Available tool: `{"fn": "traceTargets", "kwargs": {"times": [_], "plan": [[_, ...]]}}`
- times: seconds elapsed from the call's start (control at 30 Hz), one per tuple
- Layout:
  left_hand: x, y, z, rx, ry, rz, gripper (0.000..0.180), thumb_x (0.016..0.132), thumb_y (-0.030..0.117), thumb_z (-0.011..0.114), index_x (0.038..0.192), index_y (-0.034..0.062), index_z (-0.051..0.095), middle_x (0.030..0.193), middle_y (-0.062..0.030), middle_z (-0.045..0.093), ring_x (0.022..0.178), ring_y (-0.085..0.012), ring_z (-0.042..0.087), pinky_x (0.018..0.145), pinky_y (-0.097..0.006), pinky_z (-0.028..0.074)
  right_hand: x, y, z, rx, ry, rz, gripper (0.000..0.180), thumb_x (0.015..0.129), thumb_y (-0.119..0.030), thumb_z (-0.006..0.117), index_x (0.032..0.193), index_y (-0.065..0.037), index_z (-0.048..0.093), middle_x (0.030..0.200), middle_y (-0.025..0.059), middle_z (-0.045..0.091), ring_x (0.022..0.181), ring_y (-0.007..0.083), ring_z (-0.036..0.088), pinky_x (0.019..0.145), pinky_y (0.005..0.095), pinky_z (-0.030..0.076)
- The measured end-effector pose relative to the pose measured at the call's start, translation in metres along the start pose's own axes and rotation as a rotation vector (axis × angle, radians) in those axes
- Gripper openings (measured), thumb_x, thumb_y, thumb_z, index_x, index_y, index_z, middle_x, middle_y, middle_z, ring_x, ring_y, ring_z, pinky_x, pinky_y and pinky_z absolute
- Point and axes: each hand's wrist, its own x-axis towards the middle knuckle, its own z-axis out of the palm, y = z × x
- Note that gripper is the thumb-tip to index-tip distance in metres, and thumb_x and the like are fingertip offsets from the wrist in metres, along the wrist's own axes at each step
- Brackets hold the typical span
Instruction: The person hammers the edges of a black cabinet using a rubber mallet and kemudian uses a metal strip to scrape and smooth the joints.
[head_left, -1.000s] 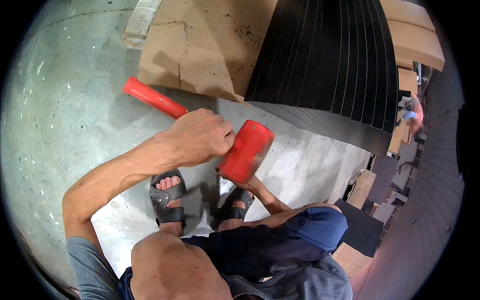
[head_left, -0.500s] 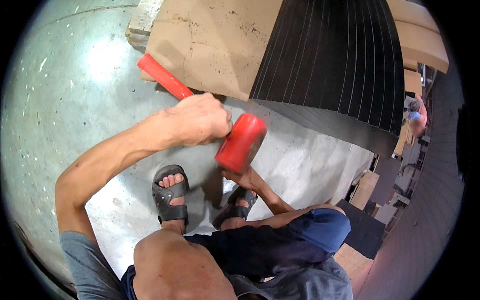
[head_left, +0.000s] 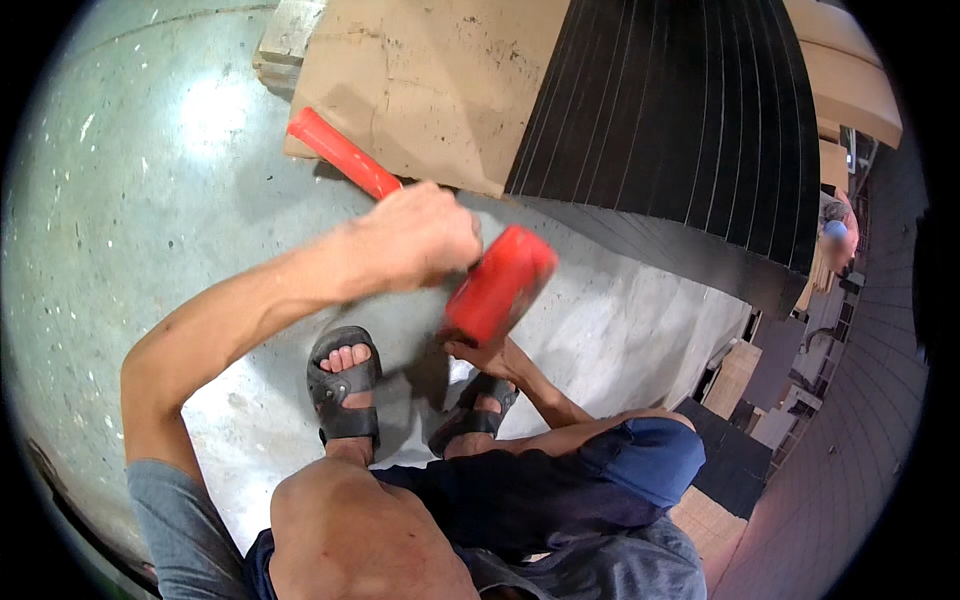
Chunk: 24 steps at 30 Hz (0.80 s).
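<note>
**Red mallet held over a pale sheet on the floor**

The person squatted on a grey floor and looked down at their own feet. The left hand was shut tight around the red mallet. It held the handle close to the head. The long red handle stuck out up and to the left, past the hand. The fat red head pointed down and to the right. It looked a bit blurry.

The right hand was low down, just under the head of the mallet. The mallet hid most of it, so I could not tell if it was open or shut, or if it held a thing. Its arm ran back to the right, toward the knee.

Both feet wore dark sandals. They stood on a pale sheet that lay flat on the floor. The right hand was down at this sheet, next to the right foot.

Behind the mallet lay a big brown board. Next to it, on the right, sat a stack of black sheets with thin lines. More boards and boxes were far off on the right side.
</note>
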Motion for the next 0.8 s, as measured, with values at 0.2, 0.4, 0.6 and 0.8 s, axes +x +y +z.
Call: {"fn": "traceTargets", "kwargs": {"times": [0.2,0.4,0.6,0.8], "plan": [[0.001,0.005,-0.008,-0.087,0.026,-0.02,0.031,0.057,0.006,0.071,0.087,0.0044,0.065,0.073,-0.0095,0.06,0.07,-0.0322,0.063,0.059,-0.045,0.05,-0.002,0.002,0.0,0.119,-0.068,0.102,0.03,0.091,-0.017,0.064,0.118,-0.004,0.059,0.1,0.0061,0.063,0.093,0.0135,0.06,0.081,0.0294,0.05],[0.004,0.008,0.0,-0.059,0.202,-0.049,0.021,0.061,0.005,0.066,0.083,0.0032,0.064,0.07,-0.01,0.059,0.065,-0.0314,0.062,0.055,-0.044,0.049,-0.001,-0.012,-0.005,0.114,-0.098,0.076,0.032,0.092,-0.015,0.064,0.12,-0.002,0.057,0.095,0.0032,0.062,0.088,0.0118,0.059,0.078,0.027,0.049],[0.005,0.033,-0.024,-0.111,0.206,0.062,0.016,0.066,0.005,0.066,0.081,0.0033,0.063,0.068,-0.0097,0.058,0.063,-0.0309,0.062,0.054,-0.043,0.048,-0.002,0.031,0.004,0.368,-0.098,-0.019,0.03,0.092,-0.015,0.064,0.119,-0.004,0.056,0.086,-0.002,0.055,0.083,0.0073,0.052,0.074,0.0255,0.045],[0.006,0.029,-0.032,-0.033,0.304,0.011,0.017,0.068,0.009,0.068,0.085,0.0062,0.066,0.069,-0.0094,0.058,0.063,-0.0303,0.062,0.054,-0.042,0.049,-0.001,0.007,0.003,0.131,-0.102,0.002,0.031,0.092,-0.015,0.065,0.12,-0.004,0.057,0.079,-0.0025,0.054,0.075,0.0072,0.05,0.068,0.0252,0.044]]}}
